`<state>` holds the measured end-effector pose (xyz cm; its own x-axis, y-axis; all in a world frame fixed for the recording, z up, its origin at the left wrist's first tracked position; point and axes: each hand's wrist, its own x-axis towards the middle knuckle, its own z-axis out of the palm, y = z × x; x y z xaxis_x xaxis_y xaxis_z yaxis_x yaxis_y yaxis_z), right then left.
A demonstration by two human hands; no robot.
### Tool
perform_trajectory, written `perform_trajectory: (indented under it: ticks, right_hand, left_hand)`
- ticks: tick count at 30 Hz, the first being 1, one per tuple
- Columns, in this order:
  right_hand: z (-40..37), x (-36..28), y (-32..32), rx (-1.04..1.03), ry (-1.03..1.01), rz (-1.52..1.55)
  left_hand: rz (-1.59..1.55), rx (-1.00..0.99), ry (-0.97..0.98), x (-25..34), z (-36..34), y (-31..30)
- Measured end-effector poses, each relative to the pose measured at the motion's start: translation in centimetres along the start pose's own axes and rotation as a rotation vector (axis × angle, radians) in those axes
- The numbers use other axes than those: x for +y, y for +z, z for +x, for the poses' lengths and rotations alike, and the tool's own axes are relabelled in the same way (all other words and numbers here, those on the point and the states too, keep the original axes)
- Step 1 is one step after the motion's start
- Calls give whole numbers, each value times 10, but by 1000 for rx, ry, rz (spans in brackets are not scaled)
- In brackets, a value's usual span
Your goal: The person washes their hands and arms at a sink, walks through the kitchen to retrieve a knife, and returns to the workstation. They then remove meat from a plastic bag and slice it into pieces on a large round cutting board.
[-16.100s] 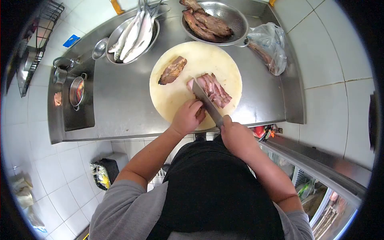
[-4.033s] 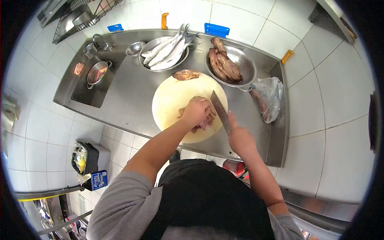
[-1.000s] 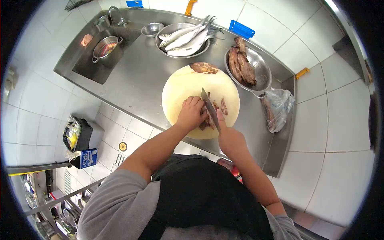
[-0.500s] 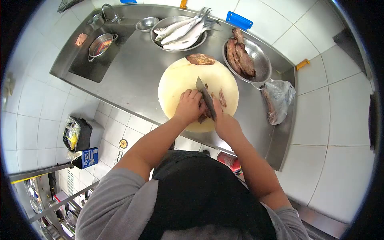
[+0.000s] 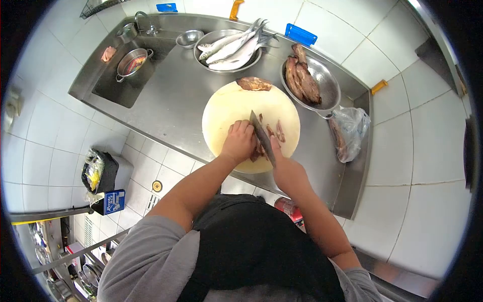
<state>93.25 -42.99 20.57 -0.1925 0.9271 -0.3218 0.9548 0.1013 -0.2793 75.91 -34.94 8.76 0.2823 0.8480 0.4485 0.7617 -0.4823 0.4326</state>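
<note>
My right hand (image 5: pixel 289 172) is closed around the handle of a knife (image 5: pixel 262 137), its broad dark blade slanting up and left over a round cream cutting board (image 5: pixel 216 113). Just left of the blade, the curled fingers of my left hand (image 5: pixel 239 142) press on a piece of dark brown meat (image 5: pixel 257 153), partly hidden by hand and knife. Thin cut strips of meat (image 5: pixel 280 131) lie to the right of the blade. At the board's far edge rests a larger browned chunk of meat (image 5: pixel 254 83).
Behind the board stand a bowl (image 5: pixel 200 64) of whole silvery fish (image 5: pixel 236 50) and a metal bowl (image 5: pixel 329 75) with large dark meat pieces (image 5: pixel 303 79). A plastic bag (image 5: pixel 355 128) lies at right. The sink (image 5: pixel 113 95) at left holds a pot (image 5: pixel 125 70).
The view has shifted slightly, so the counter appears a little lower. The blade has moved slightly relative to the meat, and the strips to its right look more spread out. Both hands keep their grips.
</note>
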Motion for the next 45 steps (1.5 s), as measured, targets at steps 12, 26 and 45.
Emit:
perform_trajectory:
  ticks: [12, 26, 45]
  right_hand:
    - [22, 2, 14, -7, -8, 69]
    - [10, -4, 5, 33, 0, 68]
    - [52, 9, 17, 104, -25, 200]
  left_hand:
    - [-31, -50, -27, -2, 1, 2]
    - [47, -14, -9, -1, -1, 0]
    - [25, -16, -26, -10, 2, 7]
